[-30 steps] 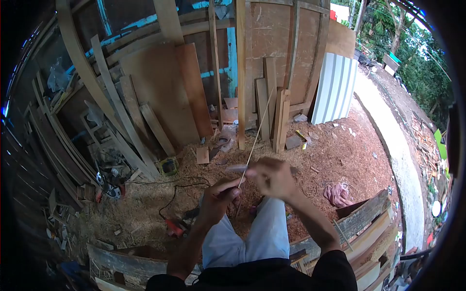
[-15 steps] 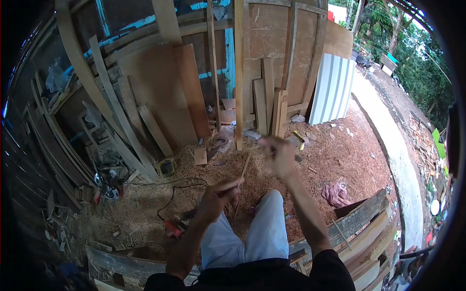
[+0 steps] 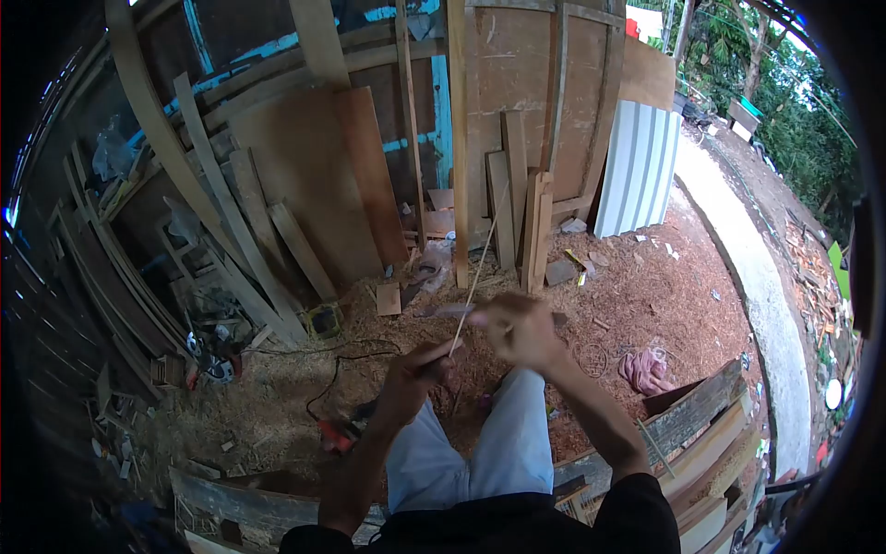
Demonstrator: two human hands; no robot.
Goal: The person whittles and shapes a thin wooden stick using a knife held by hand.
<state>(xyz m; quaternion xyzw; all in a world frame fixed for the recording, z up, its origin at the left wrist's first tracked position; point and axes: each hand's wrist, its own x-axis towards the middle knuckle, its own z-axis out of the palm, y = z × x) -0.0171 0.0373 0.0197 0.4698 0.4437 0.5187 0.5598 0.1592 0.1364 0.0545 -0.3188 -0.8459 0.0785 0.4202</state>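
My left hand (image 3: 413, 377) is closed round the lower end of a thin, pale stick (image 3: 483, 256), which slants up and away over the ground. In my right hand (image 3: 519, 330), the fingers are wrapped round a knife (image 3: 447, 311), blurred by motion. Its blade points left and crosses the stick in this view, just above my left fingers. The dark end of its handle sticks out on the right of my fist. Both hands are held in front of my knees, close to each other.
Wood shavings (image 3: 646, 277) cover the ground. Boards (image 3: 535, 231) and plywood (image 3: 305, 185) lean against the wall ahead. A red power tool (image 3: 335, 436) with a black cord lies by my left leg. Weathered planks (image 3: 678, 429) are beside me; a pink cloth (image 3: 644, 370) lies to the right.
My right hand has moved down and slightly left with the knife, toward my left hand. The stick now shows at greater length, reaching farther up. My left hand has stayed nearly in place.
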